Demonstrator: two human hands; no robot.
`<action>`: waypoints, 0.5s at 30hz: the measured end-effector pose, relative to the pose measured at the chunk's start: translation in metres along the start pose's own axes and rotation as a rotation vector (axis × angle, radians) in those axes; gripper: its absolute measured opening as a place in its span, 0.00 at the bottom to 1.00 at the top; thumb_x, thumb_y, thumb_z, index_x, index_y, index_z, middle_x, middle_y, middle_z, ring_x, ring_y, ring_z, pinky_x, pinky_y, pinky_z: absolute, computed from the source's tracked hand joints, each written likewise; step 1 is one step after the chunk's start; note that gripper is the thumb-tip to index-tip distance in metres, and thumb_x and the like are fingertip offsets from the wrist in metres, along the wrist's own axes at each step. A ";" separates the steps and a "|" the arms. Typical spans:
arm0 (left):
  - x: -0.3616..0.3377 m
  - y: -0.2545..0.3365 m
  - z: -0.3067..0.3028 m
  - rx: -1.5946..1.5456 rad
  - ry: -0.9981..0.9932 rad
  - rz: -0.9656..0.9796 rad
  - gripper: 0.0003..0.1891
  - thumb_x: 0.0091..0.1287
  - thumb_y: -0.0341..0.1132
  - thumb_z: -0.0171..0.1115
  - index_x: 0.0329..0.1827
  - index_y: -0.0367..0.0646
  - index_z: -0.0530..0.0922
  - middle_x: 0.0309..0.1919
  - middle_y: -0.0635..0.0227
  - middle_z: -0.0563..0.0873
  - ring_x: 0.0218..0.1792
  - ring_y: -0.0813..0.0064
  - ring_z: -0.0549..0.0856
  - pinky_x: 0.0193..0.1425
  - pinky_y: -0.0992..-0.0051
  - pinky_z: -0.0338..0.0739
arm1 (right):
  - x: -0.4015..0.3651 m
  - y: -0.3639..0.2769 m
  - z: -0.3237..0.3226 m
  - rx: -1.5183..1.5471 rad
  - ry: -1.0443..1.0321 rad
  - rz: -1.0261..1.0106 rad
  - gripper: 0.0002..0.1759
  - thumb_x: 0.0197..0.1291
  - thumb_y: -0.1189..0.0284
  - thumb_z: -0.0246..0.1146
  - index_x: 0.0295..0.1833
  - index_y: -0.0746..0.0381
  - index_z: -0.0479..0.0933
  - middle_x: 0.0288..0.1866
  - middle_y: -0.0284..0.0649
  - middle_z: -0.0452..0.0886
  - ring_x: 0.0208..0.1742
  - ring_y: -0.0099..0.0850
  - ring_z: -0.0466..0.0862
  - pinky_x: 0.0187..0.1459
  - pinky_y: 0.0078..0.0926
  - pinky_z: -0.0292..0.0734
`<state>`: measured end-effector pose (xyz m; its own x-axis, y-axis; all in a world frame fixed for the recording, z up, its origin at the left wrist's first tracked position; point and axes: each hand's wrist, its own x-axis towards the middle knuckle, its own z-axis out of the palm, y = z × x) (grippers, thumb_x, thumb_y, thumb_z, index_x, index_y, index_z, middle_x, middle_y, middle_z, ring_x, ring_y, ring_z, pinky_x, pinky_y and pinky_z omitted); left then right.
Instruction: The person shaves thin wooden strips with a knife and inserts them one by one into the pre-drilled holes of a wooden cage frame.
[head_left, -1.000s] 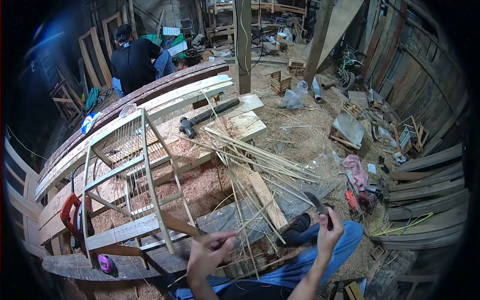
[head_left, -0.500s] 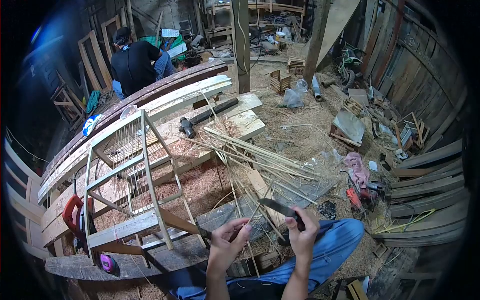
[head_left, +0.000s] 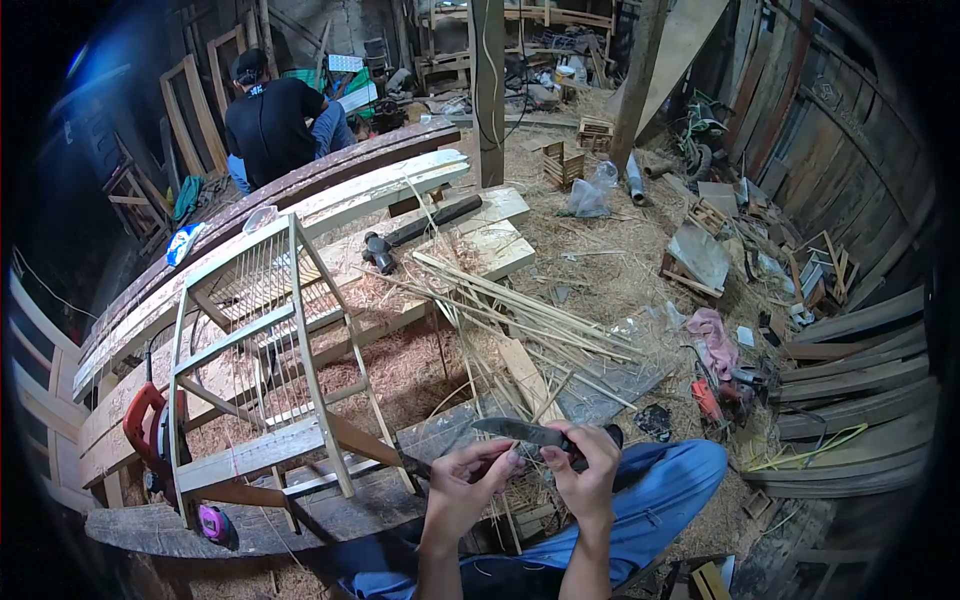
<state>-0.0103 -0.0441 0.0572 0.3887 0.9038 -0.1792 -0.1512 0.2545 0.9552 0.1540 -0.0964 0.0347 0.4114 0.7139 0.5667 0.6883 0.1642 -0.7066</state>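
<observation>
My right hand (head_left: 588,475) grips a knife by its handle, and the dark curved blade (head_left: 520,431) points left above my left hand. My left hand (head_left: 468,485) is closed in a pinch on a thin wooden strip (head_left: 511,522), with the blade right over the fingertips. Part of the strip is hidden by the fingers. Left of my hands stands a slatted wooden frame (head_left: 255,455) with thin rods across it. A pile of thin strips (head_left: 540,305) lies just beyond my hands, over the workbench planks.
A hammer (head_left: 380,253) rests on the boards. At the left are a red power tool (head_left: 150,430) and a pink tape measure (head_left: 213,523). Another red tool (head_left: 708,398) lies on the shavings-covered floor at right. A person in a black shirt (head_left: 270,130) sits at the back left.
My right hand has moved left, bringing the knife blade over my left fingertips. The blade now lies flatter and points left. My left hand keeps its pinch.
</observation>
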 end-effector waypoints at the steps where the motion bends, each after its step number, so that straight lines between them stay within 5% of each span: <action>1: 0.000 -0.001 -0.001 -0.001 0.001 0.000 0.09 0.71 0.24 0.69 0.51 0.29 0.86 0.37 0.63 0.90 0.32 0.84 0.84 0.35 0.83 0.78 | 0.000 -0.001 0.001 0.007 -0.003 0.002 0.20 0.60 0.55 0.74 0.43 0.62 0.87 0.30 0.40 0.85 0.30 0.42 0.82 0.36 0.38 0.73; 13: 0.002 -0.016 -0.002 -0.032 -0.004 0.059 0.06 0.74 0.28 0.68 0.45 0.32 0.85 0.38 0.66 0.90 0.37 0.84 0.86 0.40 0.81 0.81 | 0.000 -0.007 0.007 0.015 -0.094 -0.020 0.18 0.59 0.56 0.75 0.43 0.60 0.87 0.31 0.39 0.86 0.31 0.40 0.85 0.37 0.37 0.75; 15: 0.004 -0.020 -0.006 -0.060 -0.073 -0.025 0.09 0.76 0.30 0.65 0.48 0.31 0.84 0.34 0.74 0.84 0.32 0.89 0.79 0.34 0.83 0.72 | 0.000 -0.008 0.008 0.034 -0.091 -0.021 0.19 0.59 0.56 0.75 0.43 0.60 0.87 0.31 0.39 0.86 0.31 0.40 0.85 0.37 0.37 0.75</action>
<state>-0.0114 -0.0433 0.0361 0.4578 0.8699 -0.1836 -0.1941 0.2993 0.9342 0.1439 -0.0924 0.0372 0.3399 0.7688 0.5417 0.6748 0.2019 -0.7099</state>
